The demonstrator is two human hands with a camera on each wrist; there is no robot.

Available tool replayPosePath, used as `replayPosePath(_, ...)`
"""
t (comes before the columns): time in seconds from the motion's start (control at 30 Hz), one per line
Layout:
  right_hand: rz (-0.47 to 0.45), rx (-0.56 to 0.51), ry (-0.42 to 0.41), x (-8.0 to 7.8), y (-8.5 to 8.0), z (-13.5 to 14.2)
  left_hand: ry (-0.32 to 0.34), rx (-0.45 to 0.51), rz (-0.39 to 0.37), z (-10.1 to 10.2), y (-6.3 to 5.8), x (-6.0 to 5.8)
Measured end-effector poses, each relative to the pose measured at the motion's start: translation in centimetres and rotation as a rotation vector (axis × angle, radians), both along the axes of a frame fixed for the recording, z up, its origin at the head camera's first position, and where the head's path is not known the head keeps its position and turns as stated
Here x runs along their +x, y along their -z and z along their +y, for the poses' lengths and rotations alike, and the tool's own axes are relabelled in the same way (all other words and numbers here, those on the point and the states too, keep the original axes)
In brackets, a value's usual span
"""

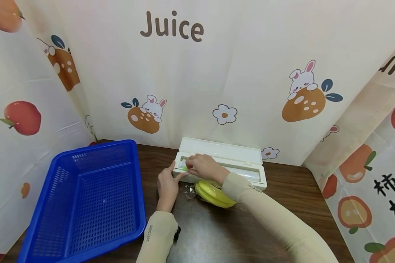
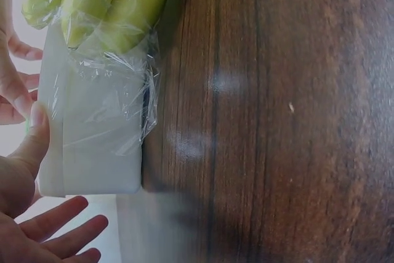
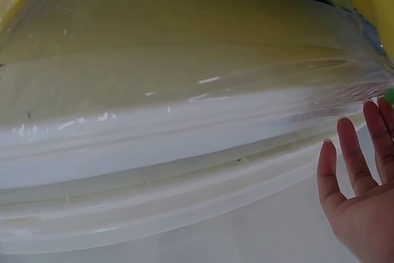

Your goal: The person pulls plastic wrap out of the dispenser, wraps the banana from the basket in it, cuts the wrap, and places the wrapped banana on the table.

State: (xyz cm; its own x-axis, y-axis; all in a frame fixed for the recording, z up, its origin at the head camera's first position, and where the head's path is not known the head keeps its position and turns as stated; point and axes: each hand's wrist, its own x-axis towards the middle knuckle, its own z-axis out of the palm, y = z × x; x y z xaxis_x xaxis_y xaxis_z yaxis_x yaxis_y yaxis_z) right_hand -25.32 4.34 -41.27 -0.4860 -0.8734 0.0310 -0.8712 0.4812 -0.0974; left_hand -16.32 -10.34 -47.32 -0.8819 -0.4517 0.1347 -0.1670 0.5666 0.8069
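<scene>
A white cling film dispenser (image 1: 224,166) with a raised lid stands at the back of the table, a clear film roll (image 1: 247,173) inside. My left hand (image 1: 167,184) braces its left end. The left thumb touches the front edge and the other fingers extend past the end in the left wrist view. My right hand (image 1: 206,168) reaches over the left part of the box and pinches a small green slide cutter (image 1: 185,168), mostly hidden by the fingers. Yellow bananas (image 1: 214,193), wrapped in clear film (image 2: 117,84), lie against the dispenser's front.
A blue plastic basket (image 1: 139,190) with perforated walls stands at the left of the dark wooden table (image 1: 289,204). Printed curtains (image 1: 250,73) enclose the back and both sides. The dispenser's lid (image 1: 220,149) leans near the back curtain.
</scene>
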Motion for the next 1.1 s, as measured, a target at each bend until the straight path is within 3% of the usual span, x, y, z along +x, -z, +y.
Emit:
replayPosePath(0.23, -0.038, -0.016, 0.043, 0.0, 0.4, 1.6, -0.004, -0.092, 0.027, -0.2, 0.1, 0.0)
replayPosePath(0.47, -0.001, -0.047, 0.018, 0.0, 0.9, 1.9, 0.099, -0.221, 0.015, -0.4, -0.2, 0.2)
replayPosePath(0.7, 0.007, -0.063, 0.035, 0.3, 0.9, 2.1, 0.155, -0.203, 0.011, -0.1, -0.9, 0.2)
replayPosePath(0.93, -0.014, -0.099, 0.035, 0.4, 0.8, 2.6, 0.225, -0.139, 0.074, 0.1, -1.2, 0.1)
replayPosePath(1.1, -0.039, -0.098, 0.041, 0.1, 0.7, 2.8, 0.298, -0.206, 0.094, 0.0, -1.6, -0.2)
